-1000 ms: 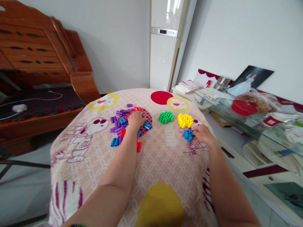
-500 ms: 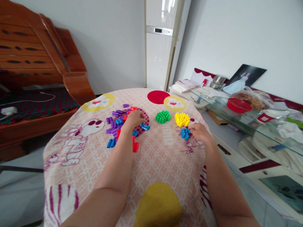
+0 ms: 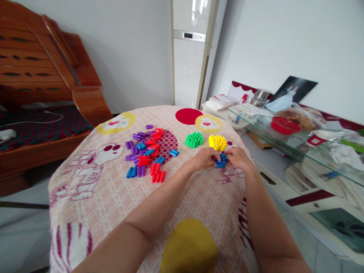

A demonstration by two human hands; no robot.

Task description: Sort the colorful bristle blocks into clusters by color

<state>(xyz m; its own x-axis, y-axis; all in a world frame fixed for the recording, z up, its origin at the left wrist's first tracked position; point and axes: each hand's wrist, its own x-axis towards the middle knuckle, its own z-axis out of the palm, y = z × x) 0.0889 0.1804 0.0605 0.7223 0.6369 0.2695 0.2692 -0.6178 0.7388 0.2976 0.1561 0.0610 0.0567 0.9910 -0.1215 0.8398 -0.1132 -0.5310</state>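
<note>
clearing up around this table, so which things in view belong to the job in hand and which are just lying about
Likely the job:
blue cluster, at the left hand and right hand
green cluster
yellow cluster
loose red pieces
loose purple pieces
loose blue pieces

Seemingly lying about:
red bowl
stack of papers

On the table (image 3: pixel 182 204), the left hand (image 3: pixel 205 158) and right hand (image 3: pixel 239 157) are touching the blue cluster (image 3: pixel 220 162), while the yellow cluster (image 3: pixel 217 142) and green cluster (image 3: pixel 194 139) are standing nearby.
</note>
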